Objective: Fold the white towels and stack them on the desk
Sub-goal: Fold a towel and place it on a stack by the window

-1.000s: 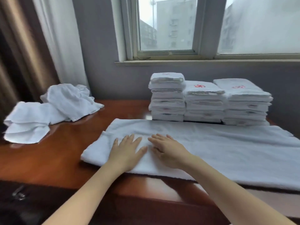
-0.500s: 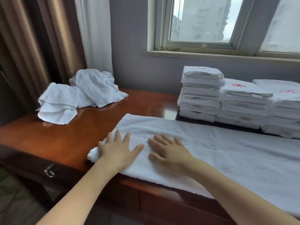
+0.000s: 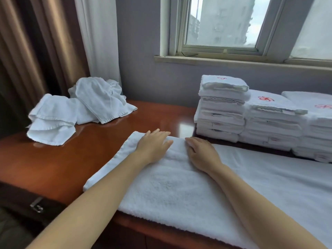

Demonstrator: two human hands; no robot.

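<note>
While we press our left hand [image 3: 154, 147] and right hand [image 3: 202, 154] flat, fingers straight, side by side on the towel [image 3: 179, 191] spread across the bench [image 3: 100, 146], folded stacks [image 3: 221, 105] stand just behind and a crumpled heap [image 3: 80, 108] lies at left.

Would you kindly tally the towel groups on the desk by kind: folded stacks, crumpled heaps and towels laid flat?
Folded stacks: 3
Crumpled heap: 1
Flat towel: 1
Total: 5
</note>
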